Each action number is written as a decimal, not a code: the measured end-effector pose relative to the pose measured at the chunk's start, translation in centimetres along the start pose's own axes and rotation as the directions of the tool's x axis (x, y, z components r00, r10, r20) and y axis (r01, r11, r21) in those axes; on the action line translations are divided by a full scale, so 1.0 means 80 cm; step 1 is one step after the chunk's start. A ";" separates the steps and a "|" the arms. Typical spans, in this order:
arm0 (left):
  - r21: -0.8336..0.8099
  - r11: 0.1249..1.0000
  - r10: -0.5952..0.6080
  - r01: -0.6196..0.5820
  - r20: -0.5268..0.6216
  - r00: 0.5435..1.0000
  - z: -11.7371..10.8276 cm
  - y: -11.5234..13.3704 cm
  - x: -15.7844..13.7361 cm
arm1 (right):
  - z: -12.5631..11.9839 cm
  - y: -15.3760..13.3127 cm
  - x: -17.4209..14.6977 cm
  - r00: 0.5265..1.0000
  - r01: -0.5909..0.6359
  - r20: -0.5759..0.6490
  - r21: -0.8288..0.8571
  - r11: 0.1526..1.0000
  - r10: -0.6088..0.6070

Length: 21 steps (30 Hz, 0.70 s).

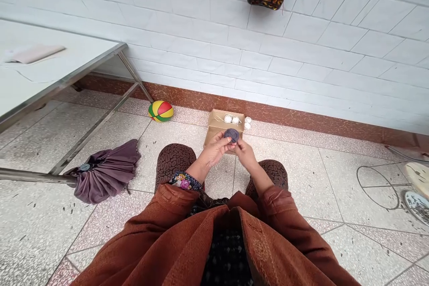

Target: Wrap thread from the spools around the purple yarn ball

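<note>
While both hands work close together above the near part of an open cardboard box (214, 133) on the floor, they meet at a small ball of yarn (231, 135). The ball is dark greyish purple, compact and roughly round, its wound strands showing as fine curved ridges on a matt surface. The left hand (214, 149) has its fingers closed on it, thumb pressed on the near side. The right hand (247, 155) curls in, its fingertips at the ball's lower right edge; whether they pinch a strand, I cannot tell. Inside the box, toward its far side, lie two white balls (228, 118) with loose thread; more white balls (247, 123) sit just right of it.
</note>
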<state>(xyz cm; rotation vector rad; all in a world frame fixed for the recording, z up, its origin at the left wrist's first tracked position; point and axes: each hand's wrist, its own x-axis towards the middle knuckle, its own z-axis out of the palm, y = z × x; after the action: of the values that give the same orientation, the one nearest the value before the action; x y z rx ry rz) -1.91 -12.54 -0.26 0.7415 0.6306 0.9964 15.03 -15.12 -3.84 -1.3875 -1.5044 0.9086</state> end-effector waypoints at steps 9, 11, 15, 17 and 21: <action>0.331 0.937 0.146 -0.107 -0.094 0.985 -0.002 0.008 -0.012 | -0.042 -0.074 -0.021 0.927 0.373 0.119 -0.222 0.901 -0.354; 0.329 0.938 0.124 -0.105 -0.036 0.992 0.004 0.015 -0.018 | -0.053 -0.091 -0.008 0.917 0.398 0.129 -0.245 0.884 -0.377; 0.299 0.950 0.070 -0.088 0.069 0.995 0.019 0.030 -0.031 | -0.066 -0.104 0.021 0.922 0.388 0.089 -0.238 0.891 -0.378; 0.269 0.961 0.036 -0.063 0.104 0.994 0.025 0.036 -0.037 | -0.066 -0.100 0.032 0.941 0.337 0.033 -0.195 0.921 -0.337; 0.131 0.991 0.019 -0.031 0.096 0.995 0.030 0.042 -0.040 | -0.054 -0.081 0.033 0.989 0.130 -0.056 -0.111 0.985 -0.137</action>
<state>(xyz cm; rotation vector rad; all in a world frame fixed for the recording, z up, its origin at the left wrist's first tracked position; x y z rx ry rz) -3.07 -14.91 4.25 0.9102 0.6101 0.9433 16.74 -13.39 3.97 -1.3607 -1.5967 0.7035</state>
